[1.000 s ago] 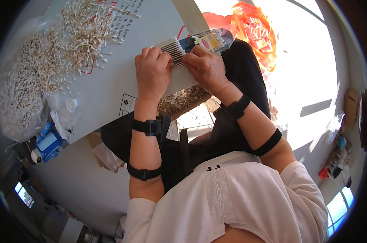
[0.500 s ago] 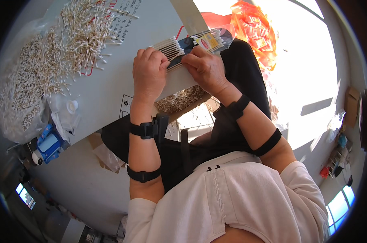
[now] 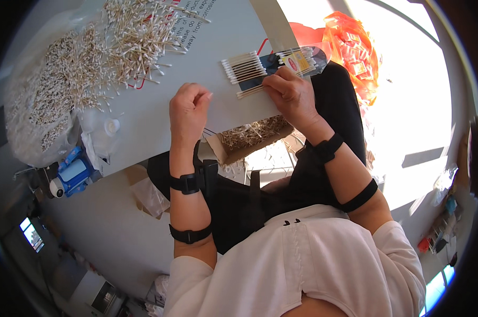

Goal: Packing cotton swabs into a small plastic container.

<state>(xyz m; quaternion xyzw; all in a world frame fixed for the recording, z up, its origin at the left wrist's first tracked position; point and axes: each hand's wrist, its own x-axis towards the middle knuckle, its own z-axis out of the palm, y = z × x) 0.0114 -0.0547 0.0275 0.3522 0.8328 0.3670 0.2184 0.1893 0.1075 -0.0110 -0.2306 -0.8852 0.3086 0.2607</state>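
A see-through plastic packet (image 3: 321, 59) with a yellow label lies along the table's right edge, with swab tips showing at its label end. Beside the label, a row of cotton swabs (image 3: 244, 67) lies side by side over a dark strip, and a few more lie along the near side. My right hand (image 3: 293, 99) is closed at the packet's near edge, fingertips against it; what they pinch is partly hidden. Apart from the row, to its left, my left hand (image 3: 189, 112) hovers with curled fingers, thumb against the index finger. Anything inside it is hidden.
A large heap of loose swabs (image 3: 138, 42) spills from a clear bag (image 3: 25, 129) on the left. Below the table edge, a carton (image 3: 228, 156) holds more swabs. An orange bag (image 3: 350, 58) with small packs stands at the far right. A blue-and-white object (image 3: 72, 174) sits lower left.
My left hand has drawn away from the swab row toward the left, leaving the row in plain sight. My right hand stays at the packet. The whole view has shifted slightly.
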